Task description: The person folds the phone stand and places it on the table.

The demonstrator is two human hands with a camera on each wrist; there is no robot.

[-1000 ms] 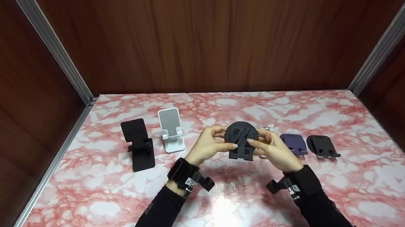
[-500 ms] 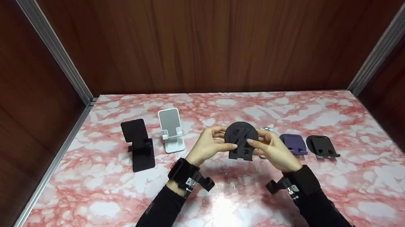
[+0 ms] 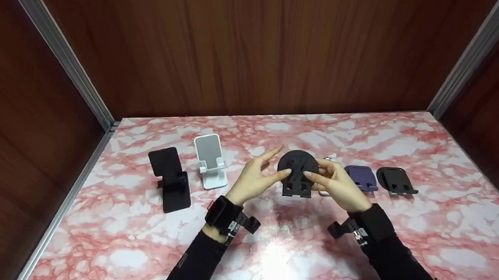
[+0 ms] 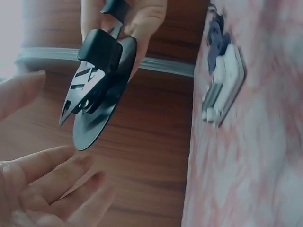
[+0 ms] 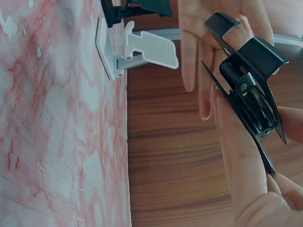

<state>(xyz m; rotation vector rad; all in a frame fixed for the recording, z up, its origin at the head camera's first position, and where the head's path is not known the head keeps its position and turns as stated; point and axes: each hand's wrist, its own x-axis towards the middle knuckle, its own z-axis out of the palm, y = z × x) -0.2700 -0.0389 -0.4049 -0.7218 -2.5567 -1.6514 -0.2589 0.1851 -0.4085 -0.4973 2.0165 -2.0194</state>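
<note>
A black phone stand with a round base (image 3: 298, 159) is held up over the table by my right hand (image 3: 338, 183). My right thumb lies on its front and the fingers are behind the disc. In the right wrist view the stand (image 5: 244, 87) shows edge-on, its hinged holder close to the disc. My left hand (image 3: 253, 175) is spread beside the stand's left side; its thumb tip overlaps the disc in the head view. The left wrist view shows the left fingers (image 4: 57, 184) straight and apart from the stand (image 4: 99, 130).
On the marbled table (image 3: 127, 254), an unfolded black phone stand (image 3: 175, 196) and a white one (image 3: 211, 155) stand at left. A purple folded stand (image 3: 363, 178) and a dark one (image 3: 396, 179) lie at right. A folded white stand (image 4: 232, 75) sits partly behind my right hand.
My left hand has let go of the stand, its fingers straightening and moving off the disc's left edge. The right hand keeps its hold, and the stand has barely moved.
</note>
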